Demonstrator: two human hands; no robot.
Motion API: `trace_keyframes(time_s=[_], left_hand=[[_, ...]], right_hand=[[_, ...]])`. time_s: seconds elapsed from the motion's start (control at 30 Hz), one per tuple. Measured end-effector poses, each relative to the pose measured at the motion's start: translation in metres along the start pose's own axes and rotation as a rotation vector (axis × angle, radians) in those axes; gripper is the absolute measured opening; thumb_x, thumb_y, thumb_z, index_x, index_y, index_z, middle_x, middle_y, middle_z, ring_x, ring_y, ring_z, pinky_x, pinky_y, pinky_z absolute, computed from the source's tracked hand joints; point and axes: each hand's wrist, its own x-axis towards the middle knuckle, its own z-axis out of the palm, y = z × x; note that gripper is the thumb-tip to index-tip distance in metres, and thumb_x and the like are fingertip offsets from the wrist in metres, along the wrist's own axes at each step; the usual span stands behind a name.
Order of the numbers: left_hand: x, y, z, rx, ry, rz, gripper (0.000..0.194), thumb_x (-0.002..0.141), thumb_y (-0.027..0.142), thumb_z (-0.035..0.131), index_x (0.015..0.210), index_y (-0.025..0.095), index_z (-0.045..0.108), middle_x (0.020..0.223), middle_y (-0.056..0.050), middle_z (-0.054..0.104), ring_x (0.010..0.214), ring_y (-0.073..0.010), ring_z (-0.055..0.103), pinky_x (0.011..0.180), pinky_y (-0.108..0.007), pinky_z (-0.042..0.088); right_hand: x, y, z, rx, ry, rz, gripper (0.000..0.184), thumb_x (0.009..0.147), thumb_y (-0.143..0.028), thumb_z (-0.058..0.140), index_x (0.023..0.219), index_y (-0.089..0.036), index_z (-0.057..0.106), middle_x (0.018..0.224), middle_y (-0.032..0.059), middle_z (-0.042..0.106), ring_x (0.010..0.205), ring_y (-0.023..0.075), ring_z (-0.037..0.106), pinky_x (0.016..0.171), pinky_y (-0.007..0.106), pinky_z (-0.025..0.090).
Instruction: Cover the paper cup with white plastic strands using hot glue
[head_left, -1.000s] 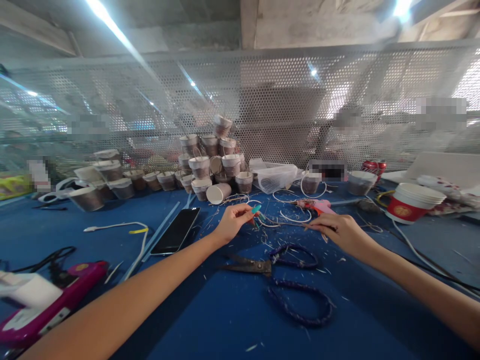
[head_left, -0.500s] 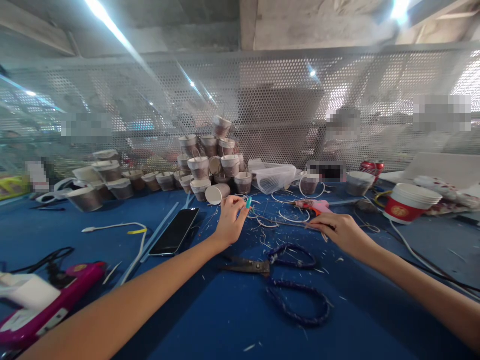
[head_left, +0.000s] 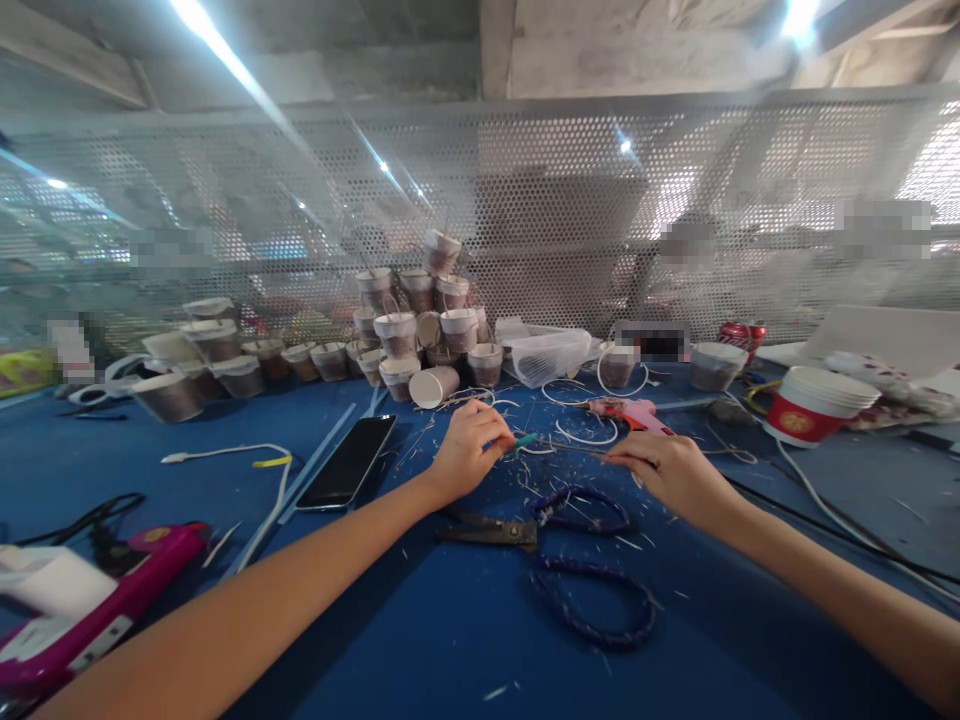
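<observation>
My left hand (head_left: 474, 445) is closed in a pinch at mid-table, a teal tip, seemingly a long fingernail, pointing right from its fingers. A thin grey-brown strand (head_left: 574, 447) stretches from there across to my right hand (head_left: 669, 472), whose fingers are pinched on its other end. Whether the strand is twine or wire I cannot tell. Below the hands lie big scissors (head_left: 517, 534) with blue-wrapped handles, blades pointing left. Just beyond my right hand rests a pink glue gun (head_left: 630, 411). White rings (head_left: 586, 437) and scraps lie around the strand.
Small brown-and-white cups (head_left: 396, 335) are stacked at the back, with one cup (head_left: 433, 387) on its side. A phone (head_left: 349, 462) lies left of my left hand. A magenta power strip (head_left: 142, 590) is at lower left; red-and-white paper cups (head_left: 814, 405) and cables are at right.
My left hand has lowered and moved right, its teal tip turning from upward to rightward. My right hand has shifted slightly left, so the hands are closer together, with the strand between them.
</observation>
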Motion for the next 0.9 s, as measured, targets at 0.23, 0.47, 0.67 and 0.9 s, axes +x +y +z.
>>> trace_keyframes(time_s=[0.23,0.47,0.67,0.9], left_hand=[[0.001,0.000,-0.002,-0.031,0.012,-0.048,0.020,0.083,0.025,0.057,0.064,0.020,0.063,0.071,-0.005,0.066,0.080,-0.0207,0.052,0.078,-0.037,0.042],[0.003,0.001,-0.004,-0.078,0.022,-0.080,0.024,0.084,0.026,0.056,0.061,0.020,0.060,0.068,-0.004,0.064,0.079,-0.0201,0.052,0.076,-0.036,0.042],[0.004,0.002,-0.003,-0.091,0.053,-0.087,0.023,0.082,0.024,0.057,0.060,0.020,0.059,0.068,-0.004,0.063,0.077,-0.0195,0.051,0.075,-0.034,0.042],[0.001,-0.026,-0.014,-0.147,0.304,-0.407,0.029,0.083,0.033,0.055,0.057,0.019,0.059,0.061,-0.001,0.058,0.069,-0.0168,0.053,0.071,-0.031,0.041]], right_hand=[[0.001,0.006,-0.004,-0.065,-0.003,-0.039,0.026,0.080,-0.013,0.044,0.072,-0.022,0.067,0.072,0.0023,0.072,0.066,0.0168,0.067,0.063,0.028,0.054],[0.000,0.013,-0.005,-0.050,0.007,-0.050,0.026,0.079,-0.011,0.042,0.073,-0.021,0.065,0.073,0.0024,0.071,0.066,0.0151,0.067,0.063,0.024,0.052],[0.000,0.012,-0.002,-0.067,0.013,-0.043,0.026,0.083,-0.016,0.042,0.072,-0.020,0.065,0.071,0.0031,0.070,0.064,0.0152,0.066,0.062,0.025,0.052],[-0.006,0.057,-0.022,-0.225,0.114,0.055,0.028,0.080,-0.018,0.041,0.072,-0.019,0.068,0.074,0.0066,0.073,0.067,0.0193,0.068,0.064,0.030,0.053]])
